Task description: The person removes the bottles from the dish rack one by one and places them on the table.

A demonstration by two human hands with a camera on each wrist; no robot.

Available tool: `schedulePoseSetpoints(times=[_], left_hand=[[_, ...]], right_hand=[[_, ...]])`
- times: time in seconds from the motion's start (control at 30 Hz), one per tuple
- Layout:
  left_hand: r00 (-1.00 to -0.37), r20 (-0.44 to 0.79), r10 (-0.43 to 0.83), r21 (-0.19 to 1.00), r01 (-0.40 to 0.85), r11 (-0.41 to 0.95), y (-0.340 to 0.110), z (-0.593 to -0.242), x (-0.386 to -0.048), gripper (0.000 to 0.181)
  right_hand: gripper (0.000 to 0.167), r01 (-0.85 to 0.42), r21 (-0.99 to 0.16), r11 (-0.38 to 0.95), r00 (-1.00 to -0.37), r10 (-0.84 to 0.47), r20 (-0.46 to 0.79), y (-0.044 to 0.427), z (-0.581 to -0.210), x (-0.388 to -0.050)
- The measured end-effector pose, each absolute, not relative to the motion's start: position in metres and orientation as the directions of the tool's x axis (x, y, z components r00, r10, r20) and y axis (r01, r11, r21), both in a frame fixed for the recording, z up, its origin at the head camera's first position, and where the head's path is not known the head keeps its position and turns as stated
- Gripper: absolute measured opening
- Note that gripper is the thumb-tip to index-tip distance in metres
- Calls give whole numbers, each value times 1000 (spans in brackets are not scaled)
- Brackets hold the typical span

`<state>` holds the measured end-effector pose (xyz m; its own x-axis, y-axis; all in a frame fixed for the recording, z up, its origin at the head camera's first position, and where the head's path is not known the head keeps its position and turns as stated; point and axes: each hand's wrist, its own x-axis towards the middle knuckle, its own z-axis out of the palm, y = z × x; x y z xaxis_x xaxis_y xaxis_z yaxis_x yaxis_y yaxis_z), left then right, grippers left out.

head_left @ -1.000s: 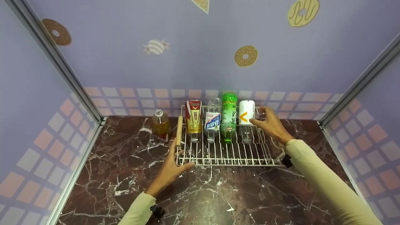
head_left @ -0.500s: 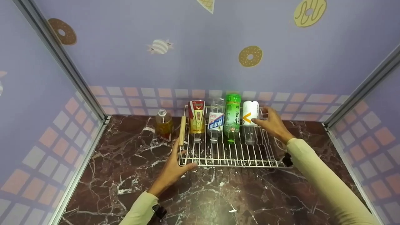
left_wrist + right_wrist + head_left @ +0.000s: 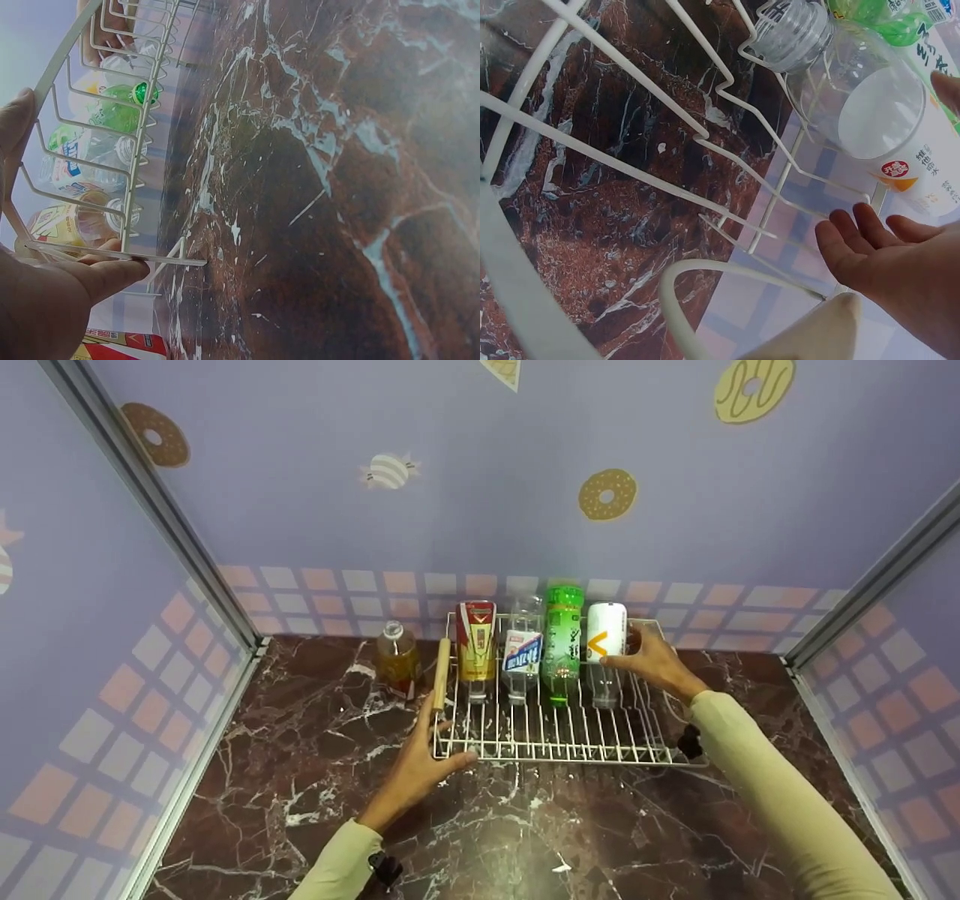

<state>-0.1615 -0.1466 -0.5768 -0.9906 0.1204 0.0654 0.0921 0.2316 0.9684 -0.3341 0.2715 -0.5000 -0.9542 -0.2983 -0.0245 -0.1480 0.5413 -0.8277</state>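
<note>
My left hand (image 3: 416,761) grips the front left corner of a white wire rack (image 3: 525,754), near its wooden handle (image 3: 442,671). Several plastic bottles lean in a row along the rack, necks low and toward me: one with a red-and-gold label (image 3: 476,641), one clear with a blue-and-white label (image 3: 523,652), one green (image 3: 564,634) and one with a white label and orange mark (image 3: 606,630). At the last, my right hand (image 3: 656,660) rests its thumb on the label. In the right wrist view, its loosely bent fingers (image 3: 855,232) show a gap to that bottle (image 3: 881,112).
An uncapped bottle with amber sides (image 3: 396,660) stands on the dark marbled counter (image 3: 315,757), left of the rack. A purple patterned wall (image 3: 480,525) rises close behind the rack, with side panels at left and right. Another rack handle (image 3: 802,330) shows near the right wrist.
The head view has shifted slightly, so everything sits further right in it. My right thumb has slid a little lower on the white-labelled bottle. The left hand keeps its grip on the rack.
</note>
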Motion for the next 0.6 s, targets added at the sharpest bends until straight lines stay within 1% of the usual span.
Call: schedulePoseSetpoints(times=[0.13, 0.27, 0.4, 0.6], left_hand=[[-990, 74, 118, 966, 100, 237, -148, -576, -162, 128], [-989, 83, 120, 964, 110, 242, -148, -577, -162, 127], [-990, 77, 120, 962, 105, 251, -147, -577, -160, 128], [-991, 61, 119, 963, 89, 255, -145, -575, -160, 130]], right_hand=[[84, -113, -814, 570, -948, -307, -84, 270, -500, -334], [91, -73, -818, 571, -933, -328, -147, 270, -500, -333], [89, -43, -827, 561, -924, -337, -180, 269, -499, -333], [80, -24, -850, 526, -923, -338, -184, 269, -500, -334]])
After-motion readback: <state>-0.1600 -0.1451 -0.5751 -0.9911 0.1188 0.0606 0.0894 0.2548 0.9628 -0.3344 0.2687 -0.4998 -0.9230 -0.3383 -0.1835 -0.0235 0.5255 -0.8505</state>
